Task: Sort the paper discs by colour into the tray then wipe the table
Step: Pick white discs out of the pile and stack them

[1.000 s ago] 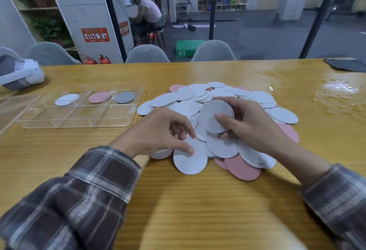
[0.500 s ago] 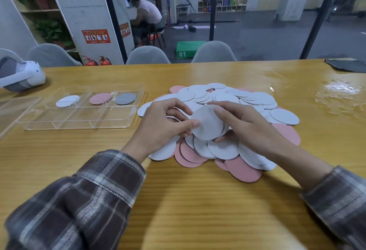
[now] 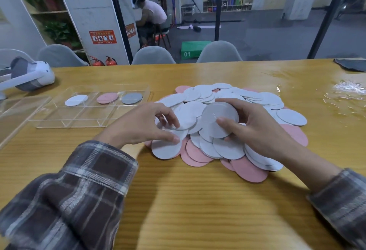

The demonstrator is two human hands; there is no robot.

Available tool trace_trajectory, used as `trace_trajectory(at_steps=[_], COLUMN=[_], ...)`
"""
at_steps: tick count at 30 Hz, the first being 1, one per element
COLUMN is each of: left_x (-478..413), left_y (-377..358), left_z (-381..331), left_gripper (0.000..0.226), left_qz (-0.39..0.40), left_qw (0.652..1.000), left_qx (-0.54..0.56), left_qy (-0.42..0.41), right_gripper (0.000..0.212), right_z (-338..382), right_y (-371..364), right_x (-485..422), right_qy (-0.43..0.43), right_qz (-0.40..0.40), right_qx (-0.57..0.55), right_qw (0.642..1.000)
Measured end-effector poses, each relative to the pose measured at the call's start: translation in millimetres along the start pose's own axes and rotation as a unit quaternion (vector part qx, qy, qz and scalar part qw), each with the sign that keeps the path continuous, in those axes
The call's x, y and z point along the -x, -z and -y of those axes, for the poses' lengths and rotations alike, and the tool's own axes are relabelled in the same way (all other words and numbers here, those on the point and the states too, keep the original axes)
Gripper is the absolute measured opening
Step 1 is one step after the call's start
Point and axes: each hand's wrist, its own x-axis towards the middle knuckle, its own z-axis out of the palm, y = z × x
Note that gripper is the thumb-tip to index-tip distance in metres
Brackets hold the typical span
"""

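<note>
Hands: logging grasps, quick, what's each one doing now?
Left hand: pinching a white disc off the pile.
Right hand: holding a raised white disc.

Head view. The right grip (image 3: 255, 128) holds a white disc (image 3: 218, 119), tilted, above the pile of discs (image 3: 247, 168), white and pink, on the table (image 3: 198, 210). The left grip (image 3: 146, 124) pinches a blurred disc (image 3: 184, 119) at the pile's left side. The clear tray (image 3: 59, 119), further left, has one white, one pink and one grey disc in separate far compartments.
</note>
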Motion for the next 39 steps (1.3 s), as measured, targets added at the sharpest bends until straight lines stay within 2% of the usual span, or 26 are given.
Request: trace_trajectory(at_steps=[3, 8, 13, 19, 26, 30, 33, 36, 39], left_x=[2.9, 1.7, 0.3, 0.0, -6.7, -11.6, -12.2, -10.4, -9.2], left_y=[2.8, 0.1, 1.3, -5.4, -29.6, -46.2, -50.4, -45.8, -44.3], left_z=[0.6, -1.2, -2.1, -15.1, -23.6, -29.1, -30.5, -30.5, -29.9], left_gripper=[0.038, 0.042, 0.028, 0.011, 0.021, 0.032, 0.027, 0.037, 0.042], left_qz=[0.026, 0.017, -0.019, -0.049, -0.092, -0.132, -0.141, -0.141, -0.094], left_qw=[1.000, 1.000, 0.999, 0.981, 0.958, 0.954, 0.952, 0.951, 0.948], left_qx=[0.017, 0.018, 0.030, 0.184, 0.264, 0.254, 0.254, 0.268, 0.303], left_qy=[0.005, 0.011, 0.008, -0.049, -0.068, -0.088, -0.098, -0.062, -0.006], right_gripper=[0.039, 0.039, 0.037, 0.034, 0.032, 0.031, 0.029, 0.028, 0.029], right_z=[0.9, 2.9, 4.2, 4.7, 3.6, 4.1, 3.8, 1.2, -0.3], right_y=[-2.0, -3.5, -5.2, -5.7, -5.7, -7.5, -7.3, -5.1, -4.1], right_x=[0.6, 1.0, 1.3, 1.9, 1.8, 1.9, 2.2, 1.0, -1.6], right_qy=[0.007, 0.006, -0.011, -0.036, -0.038, -0.034, -0.028, -0.024, -0.037], right_qz=[0.004, 0.006, 0.003, 0.002, 0.027, 0.056, 0.056, 0.021, -0.004], right_qx=[0.023, 0.030, 0.011, -0.014, -0.042, -0.065, -0.078, -0.076, -0.088], right_qw=[1.000, 1.000, 1.000, 0.999, 0.998, 0.996, 0.995, 0.997, 0.995])
